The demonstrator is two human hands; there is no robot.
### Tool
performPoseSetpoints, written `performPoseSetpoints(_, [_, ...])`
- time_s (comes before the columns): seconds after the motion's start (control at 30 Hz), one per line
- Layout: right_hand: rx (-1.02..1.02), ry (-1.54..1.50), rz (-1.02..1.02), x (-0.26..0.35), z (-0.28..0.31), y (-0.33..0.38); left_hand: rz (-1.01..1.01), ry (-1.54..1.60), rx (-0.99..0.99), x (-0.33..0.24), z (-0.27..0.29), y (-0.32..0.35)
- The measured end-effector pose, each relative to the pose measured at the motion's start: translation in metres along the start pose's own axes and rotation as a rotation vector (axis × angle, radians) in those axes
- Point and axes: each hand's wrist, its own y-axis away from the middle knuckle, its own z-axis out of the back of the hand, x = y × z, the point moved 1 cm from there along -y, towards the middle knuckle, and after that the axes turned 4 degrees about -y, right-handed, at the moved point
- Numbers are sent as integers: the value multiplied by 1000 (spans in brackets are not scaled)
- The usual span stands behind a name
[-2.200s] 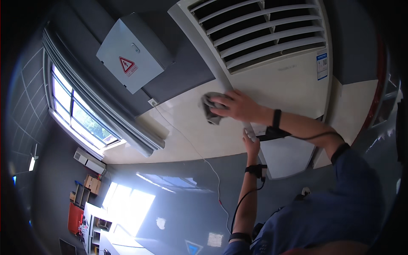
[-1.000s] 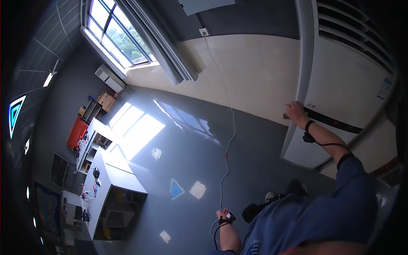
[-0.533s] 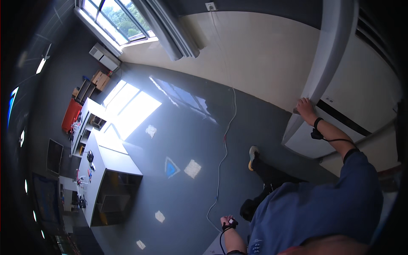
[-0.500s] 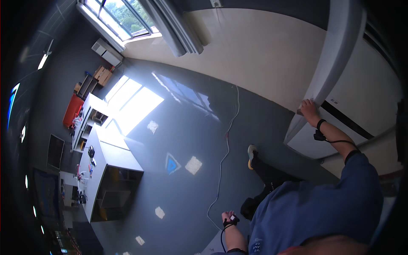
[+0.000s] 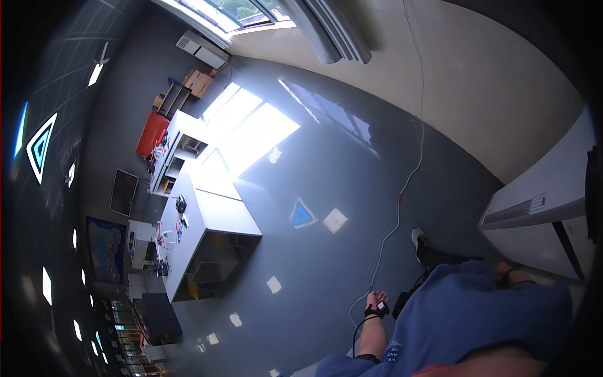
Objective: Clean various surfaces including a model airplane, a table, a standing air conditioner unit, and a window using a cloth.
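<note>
My left hand (image 5: 377, 298) hangs low beside my body over the grey floor. Its fingers look loosely apart and nothing shows in them. A black strap with a small device (image 5: 379, 308) and a cable sits at that wrist. At the right, my right hand (image 5: 504, 269) is mostly hidden by my blue shirt and its fingers do not show clearly. Nearest to it stands a large white appliance (image 5: 527, 235) with a dark slot across its front; I cannot tell whether the hand touches it.
A white cable (image 5: 397, 210) runs over the floor past my shoe (image 5: 418, 236). White worktables (image 5: 217, 207) with small gear stand left. Behind them are a red object (image 5: 151, 134) and wooden boxes (image 5: 198, 82). A grey curtain (image 5: 333, 31) hangs by the window.
My right hand has left the white appliance's edge and dropped toward my body. The view has turned, so the room has shifted right and the appliance is now partly out of view.
</note>
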Motion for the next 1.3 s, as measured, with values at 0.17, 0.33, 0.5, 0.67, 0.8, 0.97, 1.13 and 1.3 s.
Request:
performPoseSetpoints(0.17, [-127,165,106,81,-44,8,-47,4,-76,-62,17,2])
performPoseSetpoints(0.33, [142,335,250,115,50,-50,-149,60,-123,-123,16,12])
performPoseSetpoints(0.5, [-40,-92,-101,126,249,-108,-65,65,-64,-154,-1,0])
performPoseSetpoints(0.67, [-182,-977,-175,310,473,-35,114,345,-189,-180,56,-51])
performPoseSetpoints(0.8, [-259,-615,182,324,496,-85,139,268,-188,-250,47,-73])
performPoseSetpoints(0.97, [-250,-780,176,392,511,-93,-147,244,-220,-368,56,-82])
performPoseSetpoints(1.13, [-319,-1035,129,448,532,-89,-335,172,-137,-497,19,-104])
performPoseSetpoints(1.3, [-406,-1330,73,476,550,-105,-108,-133,-16,-574,-49,-130])
